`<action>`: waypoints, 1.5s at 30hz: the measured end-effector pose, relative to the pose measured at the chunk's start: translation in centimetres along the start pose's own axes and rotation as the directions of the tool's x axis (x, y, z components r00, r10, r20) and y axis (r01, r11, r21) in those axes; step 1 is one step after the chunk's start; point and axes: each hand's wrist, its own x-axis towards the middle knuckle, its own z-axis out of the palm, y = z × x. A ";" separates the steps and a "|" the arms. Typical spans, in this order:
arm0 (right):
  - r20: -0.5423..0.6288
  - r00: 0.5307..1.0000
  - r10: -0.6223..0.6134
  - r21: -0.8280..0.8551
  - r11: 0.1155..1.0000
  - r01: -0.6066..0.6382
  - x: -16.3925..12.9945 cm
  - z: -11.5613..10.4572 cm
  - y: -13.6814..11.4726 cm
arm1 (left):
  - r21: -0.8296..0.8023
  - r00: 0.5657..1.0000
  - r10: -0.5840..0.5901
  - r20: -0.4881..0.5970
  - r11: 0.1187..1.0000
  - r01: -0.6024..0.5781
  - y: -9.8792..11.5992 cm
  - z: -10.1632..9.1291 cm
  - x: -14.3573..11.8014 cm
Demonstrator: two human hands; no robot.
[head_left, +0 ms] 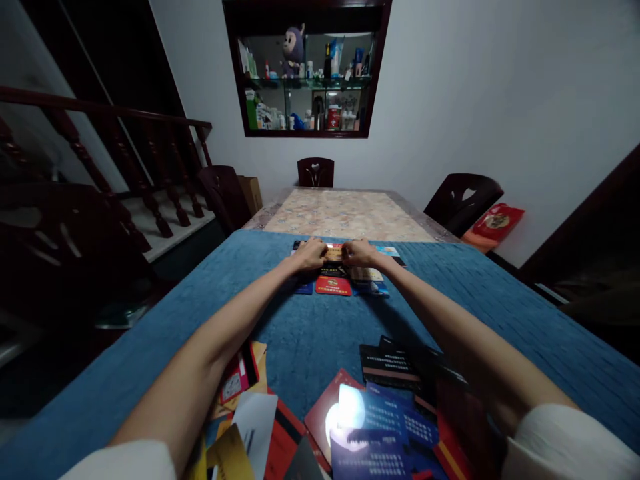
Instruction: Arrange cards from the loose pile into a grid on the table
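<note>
Both my arms reach far forward over a blue cloth (310,333). My left hand (310,253) and my right hand (359,252) meet on a gold-coloured card (333,253), each pinching one end of it. Under and around them lies a small group of laid-out cards: a red card (333,286), a dark blue one (303,288), a pale one (367,274) and a light blue one (388,251). Close to me a loose heap of cards (370,413) in black, blue, red and gold spreads across the near edge of the cloth.
Beyond the cloth the table's patterned top (345,213) shows. Dark wooden chairs (315,172) stand at the far end and at the right (463,197). A wall niche (307,73) holds bottles and a plush toy. A stair railing (125,153) runs on the left.
</note>
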 end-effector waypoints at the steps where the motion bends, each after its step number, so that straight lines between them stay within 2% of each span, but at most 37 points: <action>1: 0.007 1.000 0.004 -0.001 1.000 -0.004 0.1 0.0 0.0 | 0.002 1.000 -0.002 0.005 1.000 0.002 0.0 0.1 0.1; 10: 0.043 0.998 0.034 -0.008 0.999 -0.034 0.8 0.4 0.0 | 0.017 0.999 -0.018 0.031 1.000 0.018 -0.2 0.7 0.7; 32: 0.056 0.998 0.013 0.022 1.000 -0.014 1.3 0.8 0.2 | -0.009 0.999 -0.021 0.040 1.000 0.021 -0.5 1.1 0.6; 39: 0.036 0.999 0.002 0.022 1.000 -0.003 1.2 1.0 0.4 | -0.027 1.000 -0.019 0.013 0.999 0.020 -0.6 0.8 -0.2; 45: -0.011 1.000 -0.008 0.016 1.000 0.008 0.2 0.8 0.6 | -0.036 1.000 -0.019 -0.003 0.999 0.019 -1.2 0.1 -2.1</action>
